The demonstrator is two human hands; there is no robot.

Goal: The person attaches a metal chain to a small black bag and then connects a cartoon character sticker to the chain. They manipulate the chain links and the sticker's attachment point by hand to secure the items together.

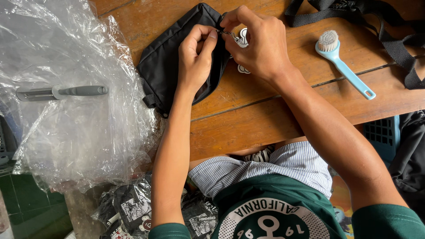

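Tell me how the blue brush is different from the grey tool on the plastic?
The blue brush is light blue with pale bristles at one end; the grey tool is grey with no bristles showing. The brush lies slanted on the bare wooden table, right of the hands; the tool lies nearly level on the clear plastic, to their left. Both are long-handled, and no hand touches either.
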